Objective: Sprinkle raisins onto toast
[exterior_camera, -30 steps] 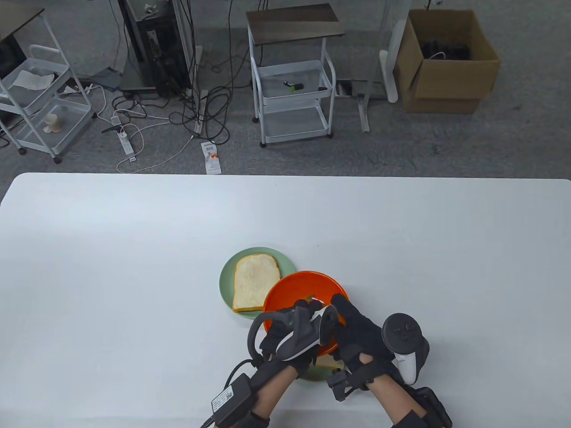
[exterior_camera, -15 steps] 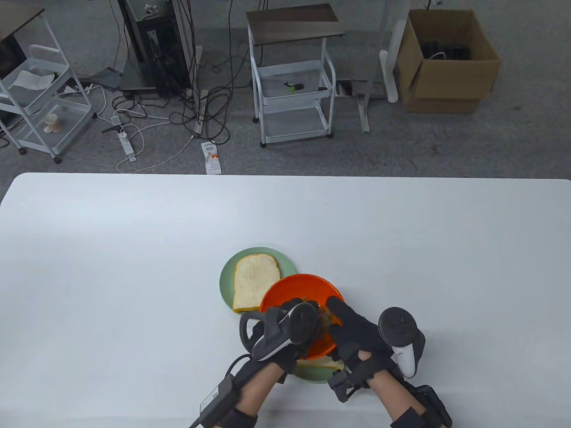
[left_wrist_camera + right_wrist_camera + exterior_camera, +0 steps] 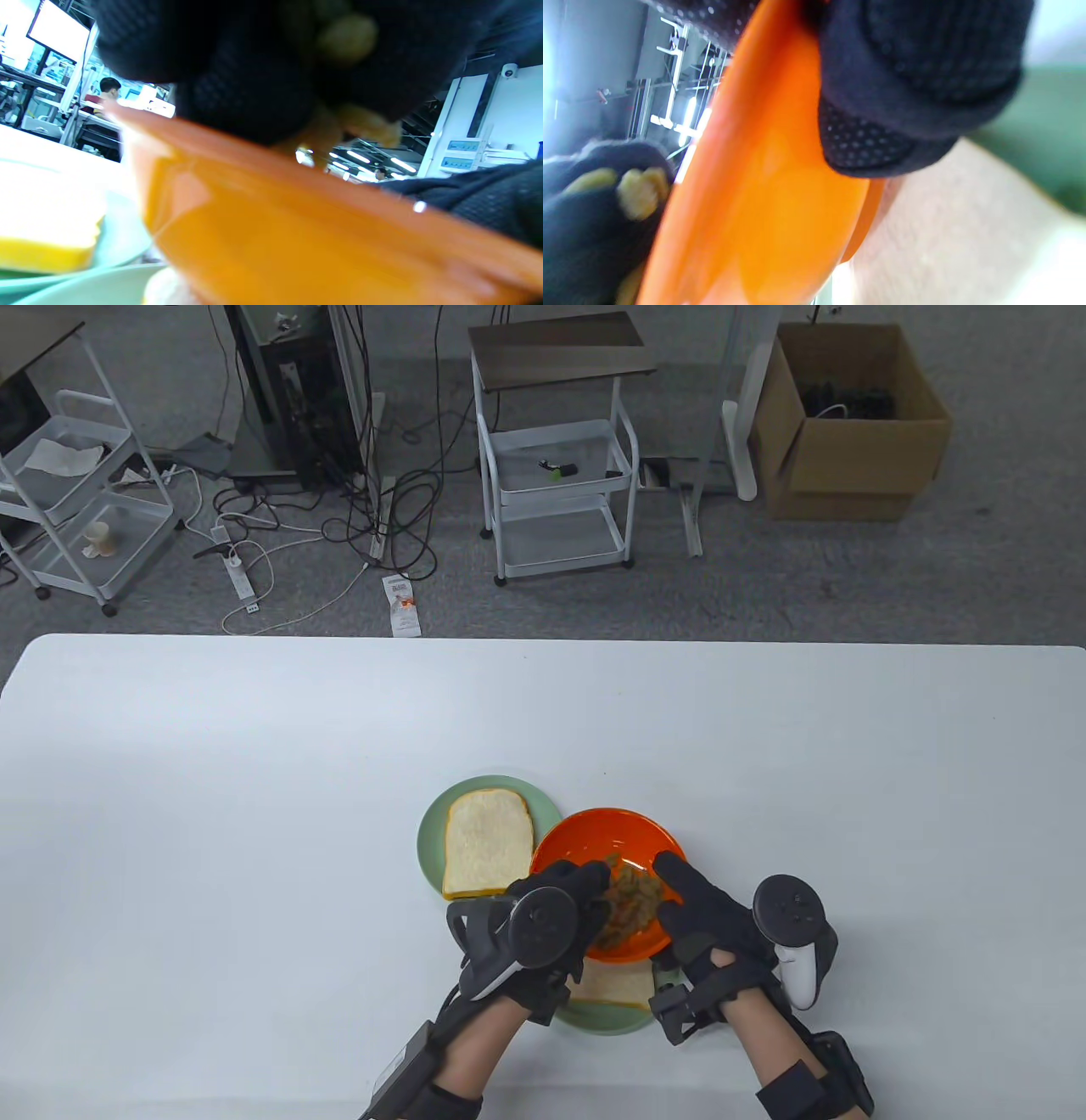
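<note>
An orange bowl of raisins is held above the near toast, which lies on a green plate. My right hand grips the bowl's right rim, thumb inside; its fingers press the bowl's outside. My left hand reaches into the bowl and pinches raisins, also seen in the right wrist view. A second toast lies on the far green plate, left of the bowl.
The white table spreads wide to the left, right and far side of the plates. The two green plates sit close together near the front edge. Carts, cables and a cardboard box stand on the floor beyond the table.
The bowl has shifted right and away and levelled, so the raisins now show. My left hand has moved into the raisins. More of the near toast is uncovered.
</note>
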`<state>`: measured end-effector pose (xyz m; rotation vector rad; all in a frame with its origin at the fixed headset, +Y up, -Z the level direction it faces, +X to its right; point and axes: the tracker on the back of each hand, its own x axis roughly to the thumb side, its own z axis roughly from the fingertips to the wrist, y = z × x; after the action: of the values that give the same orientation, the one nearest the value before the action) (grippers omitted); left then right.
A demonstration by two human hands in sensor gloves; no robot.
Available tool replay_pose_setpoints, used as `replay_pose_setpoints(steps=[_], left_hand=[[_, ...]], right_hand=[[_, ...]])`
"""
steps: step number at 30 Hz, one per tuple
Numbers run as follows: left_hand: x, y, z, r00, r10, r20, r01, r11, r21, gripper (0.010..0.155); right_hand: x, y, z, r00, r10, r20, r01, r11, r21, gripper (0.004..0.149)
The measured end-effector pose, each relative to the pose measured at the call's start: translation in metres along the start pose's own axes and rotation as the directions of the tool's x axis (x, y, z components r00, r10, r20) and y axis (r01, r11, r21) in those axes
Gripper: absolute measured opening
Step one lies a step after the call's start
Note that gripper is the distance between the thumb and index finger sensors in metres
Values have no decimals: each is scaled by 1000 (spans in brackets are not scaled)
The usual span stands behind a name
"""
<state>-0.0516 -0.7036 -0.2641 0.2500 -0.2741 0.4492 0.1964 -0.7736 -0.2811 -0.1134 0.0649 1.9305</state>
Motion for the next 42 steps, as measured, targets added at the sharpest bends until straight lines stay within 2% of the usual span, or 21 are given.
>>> replay_pose_setpoints(steps=[5,8,14,17,21,26,29,32,39,42], left_hand=[[5,-3,1,1000,20,17,-20,1000,-15,44],[7,-15,0,1000,9,29,-6,997,-78,45],[8,-53,-6,997,-79,10,78,937,-339,44],[6,-64,-11,987,-159,-19,137,903,-408,45],[5,-65,-18,977,-208,-43,175,902,-394,46],[6,-64,-24,955,-296,-33,271,909,-316,47],[6,-66,-25,945,-327,-21,306,902,-304,47],[6,-67,-25,945,-326,-11,306,899,-312,47],[21,-68,-19,925,-366,105,376,833,-405,52],[24,-66,-16,924,-359,128,380,845,-375,51]], right_hand=[[-4,-29,-9,997,71,13,-69,989,-130,56],[-12,-46,-14,999,49,-17,-51,981,-188,56],[-21,-64,-20,995,85,-46,-94,960,-266,56],[-22,-66,-21,996,70,-54,-81,961,-266,56],[-21,-66,-21,995,87,-43,-95,959,-267,56],[-20,-64,-22,994,105,-37,-111,959,-261,56],[-19,-63,-22,994,102,-36,-108,960,-257,56],[-19,-64,-22,994,103,-33,-108,959,-261,56],[-20,-66,-23,994,102,-34,-107,958,-267,56],[-20,-66,-23,994,102,-32,-106,958,-267,56]])
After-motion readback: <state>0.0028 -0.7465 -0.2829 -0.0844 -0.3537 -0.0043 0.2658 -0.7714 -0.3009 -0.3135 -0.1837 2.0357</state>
